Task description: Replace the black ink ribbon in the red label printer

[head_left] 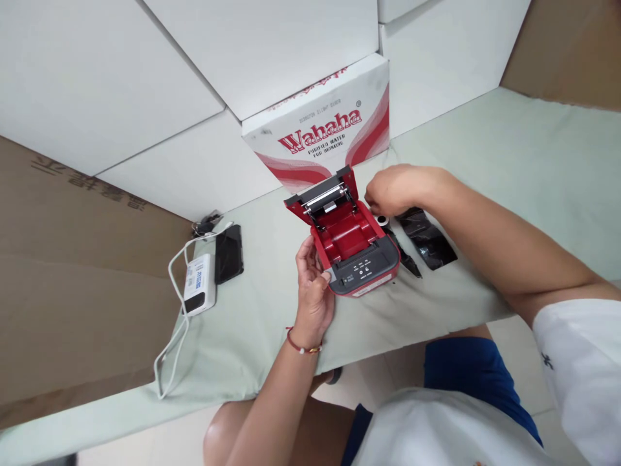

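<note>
A red and dark grey portable label printer (356,243) has its lid raised, and its red paper bay shows nothing inside. My left hand (313,278) grips its left side, thumb on the front corner and fingers along the wall. Right of the printer, my right hand (400,189) is closed with its fingers curled down; what they hold, if anything, is hidden. Just beneath those fingers, against the printer's side, sits a small white paper roll (383,221) with a dark core. Crumpled black plastic wrapping (429,243) lies on the cloth under my right wrist.
Behind the printer a white and red Wahaha water carton (320,129) leans against white boxes (184,52). At left lie a phone (229,254), a white power bank (200,285) with a looped cable (171,275), and keys (206,223). A pale green cloth (262,310) covers the table.
</note>
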The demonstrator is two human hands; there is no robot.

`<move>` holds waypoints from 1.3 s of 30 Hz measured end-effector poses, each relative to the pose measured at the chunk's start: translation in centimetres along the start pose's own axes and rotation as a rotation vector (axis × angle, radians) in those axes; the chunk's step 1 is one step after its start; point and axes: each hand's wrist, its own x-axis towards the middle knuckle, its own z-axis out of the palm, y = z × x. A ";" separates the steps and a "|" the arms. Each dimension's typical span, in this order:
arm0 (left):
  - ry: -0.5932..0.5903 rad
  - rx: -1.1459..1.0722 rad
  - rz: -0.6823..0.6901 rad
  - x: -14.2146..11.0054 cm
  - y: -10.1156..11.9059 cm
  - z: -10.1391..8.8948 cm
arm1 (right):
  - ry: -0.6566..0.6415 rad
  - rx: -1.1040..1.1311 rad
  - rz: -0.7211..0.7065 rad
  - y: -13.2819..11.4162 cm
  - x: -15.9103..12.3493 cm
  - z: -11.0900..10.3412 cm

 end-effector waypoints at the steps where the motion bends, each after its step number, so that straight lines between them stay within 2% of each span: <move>1: -0.002 0.008 0.005 0.0 0.0 0.0 | -0.088 -0.008 0.008 -0.4 -0.2 -0.1; 3: -0.001 0.023 0.008 0.0 0.0 0.0 | -0.211 0.031 0.027 -0.6 -0.5 -0.2; 8: -0.005 0.032 0.012 0.0 -0.3 -0.1 | -0.195 0.011 -0.085 0.2 -1.7 -1.1; 10: -0.004 0.039 0.017 0.0 -0.3 -0.1 | -0.238 0.003 -0.128 0.1 -1.7 -1.0; 12: -0.004 0.039 0.019 0.0 -0.4 -0.1 | -0.280 0.019 -0.104 -0.3 -1.2 -0.4; 16: 0.003 0.005 0.011 0.0 -0.3 -0.1 | -0.271 -0.078 0.033 -0.8 0.0 0.6; 20: -0.006 0.023 0.016 0.1 -0.5 -0.1 | -0.201 -0.095 0.010 0.0 -1.8 -1.3; 26: 0.019 0.009 0.036 0.1 -0.6 0.2 | 0.120 0.265 -0.150 2.4 -7.9 -5.5; 29: 0.035 -0.047 0.020 0.0 -0.3 0.6 | 0.107 0.403 -0.383 1.8 -8.6 -5.9; 31: 0.056 -0.078 0.018 0.0 -0.1 0.8 | 0.057 0.420 -0.555 0.7 -7.8 -5.4; 32: 0.067 -0.086 0.020 -0.1 0.0 0.8 | 0.038 0.407 -0.595 0.0 -7.1 -5.1; 34: 0.078 -0.094 0.022 0.0 0.0 0.9 | 0.017 0.354 -0.556 -1.6 -5.7 -4.2; 39: 0.076 -0.112 0.024 0.1 -0.3 0.9 | 0.008 0.174 -0.235 -5.3 -3.3 -1.9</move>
